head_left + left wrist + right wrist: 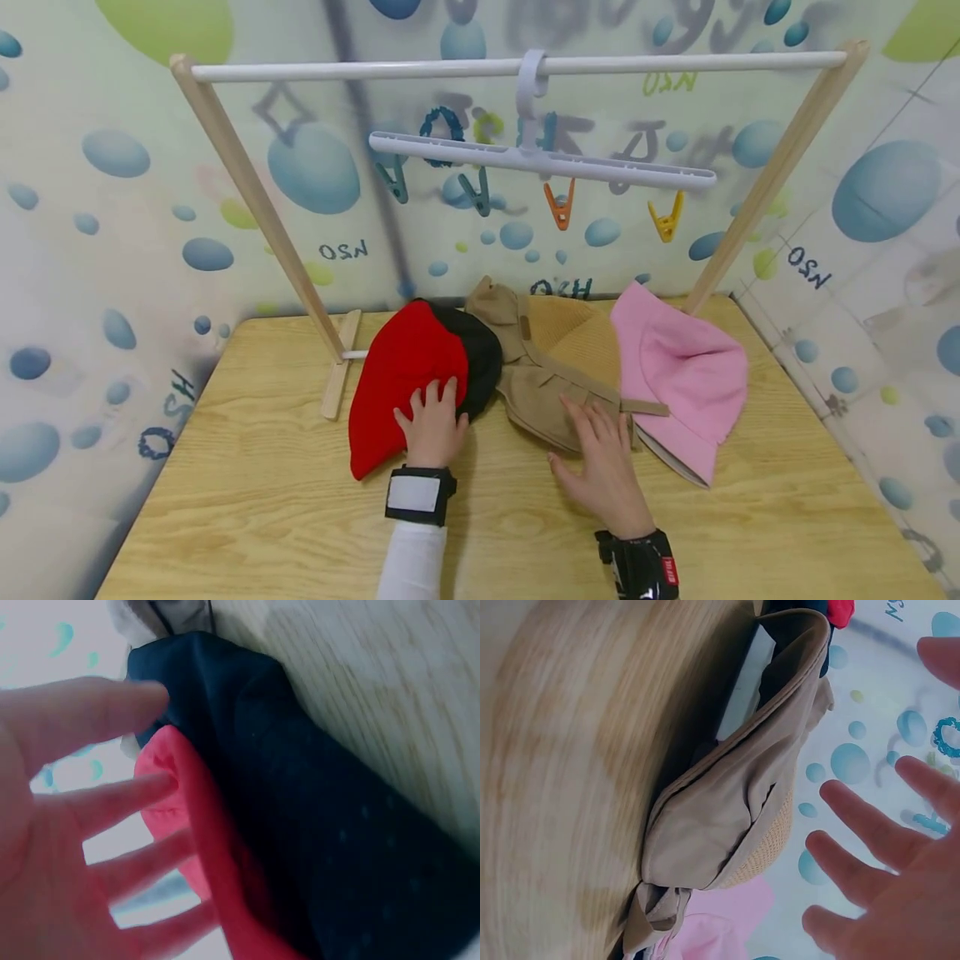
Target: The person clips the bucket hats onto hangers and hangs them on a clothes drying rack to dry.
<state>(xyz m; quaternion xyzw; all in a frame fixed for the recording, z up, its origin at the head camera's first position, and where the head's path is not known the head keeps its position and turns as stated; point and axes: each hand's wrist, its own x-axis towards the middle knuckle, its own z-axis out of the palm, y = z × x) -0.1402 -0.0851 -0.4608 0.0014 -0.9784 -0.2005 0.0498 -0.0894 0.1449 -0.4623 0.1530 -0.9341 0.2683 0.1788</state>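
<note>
A red hat [397, 358] with a black part [483, 346] lies on the table's left half. My left hand [432, 429] rests on its red cloth with fingers spread; in the left wrist view the fingertips touch the red fold [217, 832]. Beside it lies a tan hat [551, 400] with a woven crown [581, 333] and a strap [645, 407]. My right hand [607, 471] is over its near brim, fingers spread and holding nothing; the right wrist view shows the fingers apart from the cloth. A pink bucket hat [682, 358] lies at the right, against the tan one.
Behind the hats stands a rack with a white rod [360, 71] and wooden posts [255, 200]. A white hanger [465, 152] hangs from the rod, carrying teal clips [480, 193], an orange clip [560, 208] and a yellow clip [666, 221]. A patterned curtain [112, 275] surrounds the wooden table [247, 500].
</note>
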